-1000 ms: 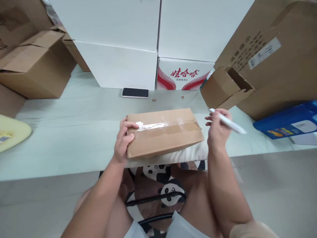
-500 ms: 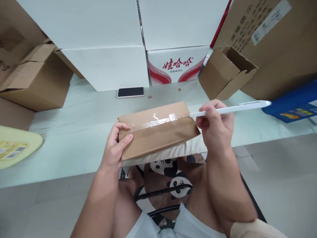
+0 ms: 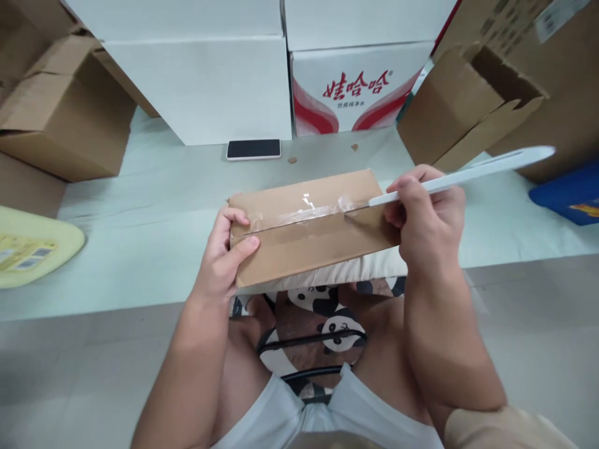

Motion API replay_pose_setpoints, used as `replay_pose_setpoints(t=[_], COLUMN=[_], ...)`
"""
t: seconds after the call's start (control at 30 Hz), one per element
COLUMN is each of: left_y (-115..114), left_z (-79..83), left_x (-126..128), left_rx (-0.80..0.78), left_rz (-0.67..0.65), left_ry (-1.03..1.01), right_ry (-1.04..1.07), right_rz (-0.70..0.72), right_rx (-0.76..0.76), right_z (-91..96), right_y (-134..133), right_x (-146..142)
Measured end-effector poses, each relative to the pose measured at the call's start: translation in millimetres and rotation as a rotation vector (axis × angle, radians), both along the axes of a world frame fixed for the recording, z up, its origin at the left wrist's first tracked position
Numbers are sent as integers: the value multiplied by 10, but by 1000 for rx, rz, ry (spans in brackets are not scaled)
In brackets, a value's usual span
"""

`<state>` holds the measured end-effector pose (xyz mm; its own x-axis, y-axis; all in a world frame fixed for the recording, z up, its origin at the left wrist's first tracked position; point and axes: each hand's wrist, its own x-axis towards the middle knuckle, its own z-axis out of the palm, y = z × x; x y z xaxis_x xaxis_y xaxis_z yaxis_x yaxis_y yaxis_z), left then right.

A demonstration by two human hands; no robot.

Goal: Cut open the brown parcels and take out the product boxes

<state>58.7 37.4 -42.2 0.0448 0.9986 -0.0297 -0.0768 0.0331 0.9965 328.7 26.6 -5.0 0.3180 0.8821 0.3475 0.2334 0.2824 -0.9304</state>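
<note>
A small brown cardboard box point(image 3: 313, 243) is held tilted above the near edge of the table, its top seam covered by shiny clear tape point(image 3: 306, 215). My left hand point(image 3: 227, 249) grips the box's left end, with the thumb on the near flap and a finger on the far one. In my right hand point(image 3: 428, 215), at the box's right end, is a slim white pen-shaped tool point(image 3: 496, 168). Its near end meets the taped seam at the right; whether it has a blade I cannot tell.
A phone point(image 3: 253, 149) lies behind the box, near brown scraps point(image 3: 292, 160). White cartons point(image 3: 201, 87) and a red-lettered carton point(image 3: 355, 93) stand at the back. Brown boxes point(image 3: 84, 118) and a yellow container point(image 3: 37, 246) are left; an open box point(image 3: 449, 112) and blue package point(image 3: 571, 193) are right.
The white tool's near end has moved left along the seam, from the box's right edge onto the taped top. The view has shifted slightly. Both hands keep their grips.
</note>
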Motion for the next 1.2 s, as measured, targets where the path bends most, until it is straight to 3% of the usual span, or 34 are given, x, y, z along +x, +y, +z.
replay_pose_setpoints(t=[0.57,0.87,1.1,1.2], left_y=[6,35,52,51], left_z=[10,-3,23,9], left_x=[13,-25,5,10], left_rx=[-31,-26,-34,-12], left_rz=[-3,39,11,14], left_ry=[-18,-57,-70,-78], right_ry=[5,-149,-90,4], right_rz=[-50,77,-213,-245], right_rx=[-88,-193,-120,-45], right_z=[-1,140,96,12], right_y=[50,178,116,105], right_x=[-4,-9,-62,-37])
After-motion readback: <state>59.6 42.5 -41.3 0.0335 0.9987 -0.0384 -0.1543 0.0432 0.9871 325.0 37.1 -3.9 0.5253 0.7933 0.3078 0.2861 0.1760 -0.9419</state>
